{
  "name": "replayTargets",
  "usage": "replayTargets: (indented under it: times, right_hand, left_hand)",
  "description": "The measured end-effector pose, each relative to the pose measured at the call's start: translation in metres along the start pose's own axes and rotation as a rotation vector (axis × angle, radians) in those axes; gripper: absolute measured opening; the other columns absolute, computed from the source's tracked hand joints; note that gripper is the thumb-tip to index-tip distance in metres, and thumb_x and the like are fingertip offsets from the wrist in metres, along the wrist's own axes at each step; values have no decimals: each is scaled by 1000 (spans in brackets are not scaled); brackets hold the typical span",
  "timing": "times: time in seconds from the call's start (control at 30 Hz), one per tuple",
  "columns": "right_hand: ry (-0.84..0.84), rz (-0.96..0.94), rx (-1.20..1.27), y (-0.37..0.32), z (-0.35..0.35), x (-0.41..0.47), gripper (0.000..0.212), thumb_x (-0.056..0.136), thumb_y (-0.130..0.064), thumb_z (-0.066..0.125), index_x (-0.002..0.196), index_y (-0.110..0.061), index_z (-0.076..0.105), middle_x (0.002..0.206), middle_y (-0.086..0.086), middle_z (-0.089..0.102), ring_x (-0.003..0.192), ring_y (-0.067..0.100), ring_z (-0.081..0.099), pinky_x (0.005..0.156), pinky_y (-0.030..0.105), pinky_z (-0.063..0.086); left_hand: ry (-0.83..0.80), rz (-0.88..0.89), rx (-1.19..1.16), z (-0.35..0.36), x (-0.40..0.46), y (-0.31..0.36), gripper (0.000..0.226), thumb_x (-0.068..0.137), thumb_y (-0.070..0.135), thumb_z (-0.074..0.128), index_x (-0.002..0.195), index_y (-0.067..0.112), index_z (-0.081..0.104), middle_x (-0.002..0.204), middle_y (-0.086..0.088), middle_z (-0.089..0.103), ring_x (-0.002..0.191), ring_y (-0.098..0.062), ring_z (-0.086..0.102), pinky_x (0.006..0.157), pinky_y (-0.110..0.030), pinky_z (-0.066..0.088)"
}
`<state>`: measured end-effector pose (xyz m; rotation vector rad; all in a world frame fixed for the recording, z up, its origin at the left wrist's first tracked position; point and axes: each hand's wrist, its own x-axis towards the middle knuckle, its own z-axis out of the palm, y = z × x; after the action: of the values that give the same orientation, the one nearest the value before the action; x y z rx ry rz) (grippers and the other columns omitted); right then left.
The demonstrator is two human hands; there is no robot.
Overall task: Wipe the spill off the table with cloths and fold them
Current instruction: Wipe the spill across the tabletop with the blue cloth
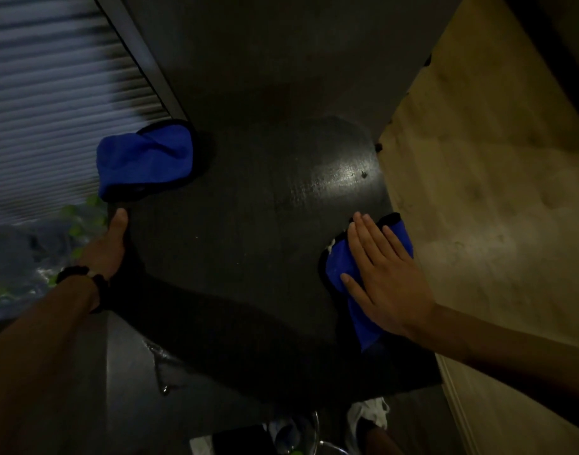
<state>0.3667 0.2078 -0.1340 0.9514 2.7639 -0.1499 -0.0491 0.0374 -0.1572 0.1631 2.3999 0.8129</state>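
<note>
- Blue cloth under hand point(339, 267): lies at the right edge of the dark table point(248, 241), near side, bunched, with a dark hem showing along its far edge. A strip of it trails toward the person below the palm.
- Right hand point(380, 274): pressed flat on that cloth, palm down, fingers straight and close together, pointing away from the person. Nothing is gripped.
- Second blue cloth point(143, 159): rumpled, at the table's far left edge, dark-bordered, well apart from the first. No hand touches it.
- Left hand point(109, 244): at the left edge of the table, just on the near side of the second cloth. Thumb lies on the tabletop; the other fingers are hidden below the edge, so the hold looks like a grip on the edge. Dark band point(81, 277) on the wrist.
- Tabletop: glossy patch of reflected light point(340, 175) near the right edge, beyond the right hand. Whether it is wet cannot be told.
- Surroundings: slatted blind point(45, 110) at left, pale wood floor point(494, 208) at right.
</note>
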Motion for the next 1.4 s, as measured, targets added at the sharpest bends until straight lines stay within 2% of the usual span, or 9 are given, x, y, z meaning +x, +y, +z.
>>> replayTargets:
  times: [0.27, 0.47, 0.77, 0.9, 1.0, 1.17, 1.23, 1.3, 1.4]
  right_hand:
    - [-20, 213, 79, -12, 7, -29, 77, 101, -58, 6, 158, -6, -3, 167, 11, -9, 155, 23, -10, 127, 43, 4]
    - [-42, 375, 171, -35, 14, -53, 77, 99, -60, -2, 156, -9, -12, 165, 12, -17, 155, 25, -13, 126, 44, 3]
    - [-39, 544, 226, -69, 8, -65, 84, 98, -57, 6, 157, 4, 10, 166, 24, 3, 155, 33, -2, 126, 46, 5]
    - [-134, 523, 259, -65, 7, -66, 84, 93, -62, -11, 154, -5, -19, 163, 16, -25, 151, 27, -25, 125, 42, -8]
    - [-188, 369, 227, -45, 2, -73, 74, 94, -62, -13, 147, -17, -36, 158, 9, -40, 147, 21, -37, 122, 37, -19]
    - [-95, -254, 53, -2, -7, -67, 64, 107, -49, 15, 161, -18, 5, 169, 13, -2, 156, 28, 0, 125, 43, -1]
    - [-105, -546, 16, 13, -8, -50, 58, 108, -45, 20, 161, -24, 11, 170, 12, 2, 156, 28, 2, 125, 45, 0]
    - [-141, -788, -28, 21, -4, -36, 56, 108, -42, 26, 161, -29, 13, 170, 8, 1, 156, 27, 1, 125, 47, 1]
    - [-180, -890, -45, 23, 1, -28, 57, 107, -43, 28, 161, -32, 13, 170, 6, 2, 157, 26, 2, 124, 52, 4]
  left_hand:
    - [28, 43, 30, 3, -2, 0, 85, 81, 77, 31, 142, 17, 34, 146, -20, 36, 127, -39, 39, 105, -42, 27]
    - [37, 48, 53, 1, 3, -2, 89, 83, 74, 31, 138, 5, 38, 142, -25, 39, 126, -42, 40, 104, -45, 29]
    - [-53, 25, 68, -2, 14, -6, 109, 66, 91, 23, 136, 8, 41, 141, -25, 40, 126, -42, 40, 105, -47, 30]
    - [-34, 58, -23, 1, 7, -5, 102, 64, 91, 28, 144, 28, 27, 152, -12, 26, 133, -33, 31, 100, -32, 21]
    - [-57, 77, -40, 0, 7, -5, 108, 57, 96, 27, 143, 31, 27, 152, -10, 28, 132, -31, 33, 96, -30, 22]
    - [-58, 71, -83, -4, 9, -5, 106, 53, 97, 33, 141, 40, 27, 150, -3, 32, 130, -28, 38, 101, -33, 27]
    - [-53, 81, -94, -3, 11, -6, 107, 52, 97, 34, 141, 38, 29, 149, -4, 33, 130, -28, 37, 104, -34, 26]
    - [-60, 68, -73, -1, 9, -5, 107, 55, 96, 31, 140, 32, 34, 147, -9, 36, 129, -31, 38, 96, -31, 25]
    - [-31, 86, -23, 3, 12, -6, 94, 71, 86, 29, 141, 25, 34, 148, -15, 33, 131, -34, 34, 101, -34, 23]
